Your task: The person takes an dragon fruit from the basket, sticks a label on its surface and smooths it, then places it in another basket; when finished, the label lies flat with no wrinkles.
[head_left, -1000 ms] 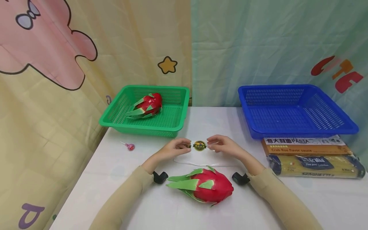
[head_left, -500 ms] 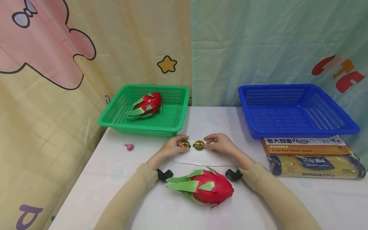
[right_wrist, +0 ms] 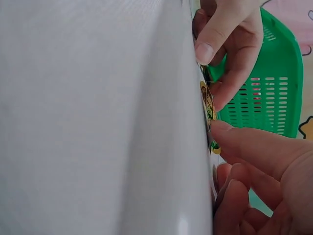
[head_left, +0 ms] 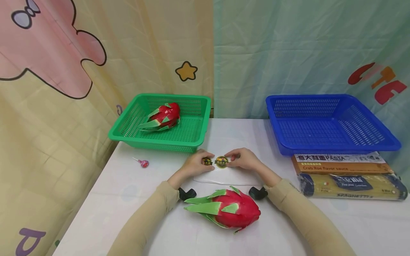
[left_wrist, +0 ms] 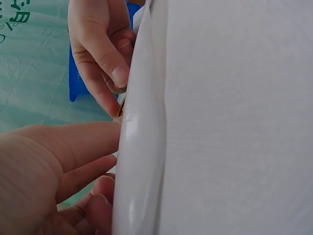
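Has the round sticker (head_left: 221, 162) just left of the nearer right hand (head_left: 245, 158). Parts fingers narrowly, on the left hand (head_left: 194, 165) too (cannot tell any pinch).

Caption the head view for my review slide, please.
Left hand and right hand at round stickers, one dragon fruit nearby, another in the green basket.

The white sheet (head_left: 224, 176) looks smooth and glossy. Around it, the green basket (head_left: 189, 133) at ten o'clock and blue basket (head_left: 310, 131) at two are plastic; shiny film wraps the spaghetti pack (head_left: 378, 187) at three. The dragon fruit (head_left: 240, 209) at six is satiny, the curtain (head_left: 250, 64) at twelve matt cloth.
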A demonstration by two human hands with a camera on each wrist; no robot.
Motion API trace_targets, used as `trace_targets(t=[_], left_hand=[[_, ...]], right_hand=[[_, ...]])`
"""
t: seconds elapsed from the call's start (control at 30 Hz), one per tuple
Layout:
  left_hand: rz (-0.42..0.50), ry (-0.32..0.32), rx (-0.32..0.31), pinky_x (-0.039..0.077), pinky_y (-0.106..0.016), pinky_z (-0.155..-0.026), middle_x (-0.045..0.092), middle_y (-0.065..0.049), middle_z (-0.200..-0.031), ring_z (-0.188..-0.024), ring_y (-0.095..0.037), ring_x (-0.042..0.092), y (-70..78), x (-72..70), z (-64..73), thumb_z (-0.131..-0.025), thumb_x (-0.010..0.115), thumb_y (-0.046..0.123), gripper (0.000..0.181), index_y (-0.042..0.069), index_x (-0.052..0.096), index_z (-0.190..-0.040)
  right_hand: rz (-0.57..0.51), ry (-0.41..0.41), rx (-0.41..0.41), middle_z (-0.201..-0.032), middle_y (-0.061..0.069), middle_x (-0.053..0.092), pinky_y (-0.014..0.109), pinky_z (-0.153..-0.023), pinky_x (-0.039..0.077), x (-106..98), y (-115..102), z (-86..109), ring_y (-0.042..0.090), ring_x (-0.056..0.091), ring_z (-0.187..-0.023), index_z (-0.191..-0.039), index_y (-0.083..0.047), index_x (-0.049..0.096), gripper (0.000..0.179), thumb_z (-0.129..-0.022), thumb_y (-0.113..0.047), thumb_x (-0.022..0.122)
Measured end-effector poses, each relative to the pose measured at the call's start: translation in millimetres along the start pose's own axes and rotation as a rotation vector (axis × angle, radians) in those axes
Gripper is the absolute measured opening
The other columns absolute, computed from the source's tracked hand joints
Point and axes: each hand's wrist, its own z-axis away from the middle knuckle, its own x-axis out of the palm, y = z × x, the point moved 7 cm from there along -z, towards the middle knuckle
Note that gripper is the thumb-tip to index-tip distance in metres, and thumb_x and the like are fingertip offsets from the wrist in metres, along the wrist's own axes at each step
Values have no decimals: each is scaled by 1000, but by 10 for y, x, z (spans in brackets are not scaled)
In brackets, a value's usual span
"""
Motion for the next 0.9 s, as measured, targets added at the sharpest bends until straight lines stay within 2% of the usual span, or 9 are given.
trace_targets(t=[0.1,0.3,0.43,0.6,0.77,0.9], left_hand=[[-4,-4,-5,42,-30,-72,56,-3,-103,-79,-15,49,-8,1,-4,-77,77,22,43,9,65,-117],[-18,-7,8,44,-36,-83,56,-6,-108,-93,-21,55,5,-4,2,-77,77,24,44,9,65,-117],[-28,-4,19,44,-37,-83,55,-7,-108,-94,-22,55,16,-10,7,-77,76,24,44,9,65,-117],[-18,-5,-1,43,-34,-79,55,-5,-106,-88,-18,53,20,-17,16,-77,77,23,44,9,65,-117],[-19,-8,-13,43,-32,-77,54,-5,-107,-84,-16,51,19,-16,16,-77,77,24,44,9,65,-118],[-30,-5,-12,42,-31,-75,55,-5,-108,-81,-14,50,9,-9,9,-77,77,24,45,10,65,-118]], right_hand=[[-57,-1,29,-71,-1,60,24,-53,39,-5,26,-18,11,48,-55,-104,-9,72,31,-76,-21,78],[-129,7,80,-69,2,57,25,-48,40,-2,68,-34,13,49,-49,-98,-11,73,23,-79,-24,75],[-154,7,59,-69,1,60,25,-48,40,2,50,-33,12,48,-49,-94,-10,73,18,-79,-19,75],[-192,12,47,-69,-1,63,25,-49,40,6,27,-26,12,47,-49,-89,-9,74,12,-80,-17,74],[-202,22,1,-66,0,61,25,-48,39,-9,-1,-16,12,47,-49,-89,-7,72,11,-83,-17,72],[-235,22,-25,-72,1,62,25,-51,43,-11,3,-2,12,50,-53,-90,-4,69,12,-85,-15,69]])
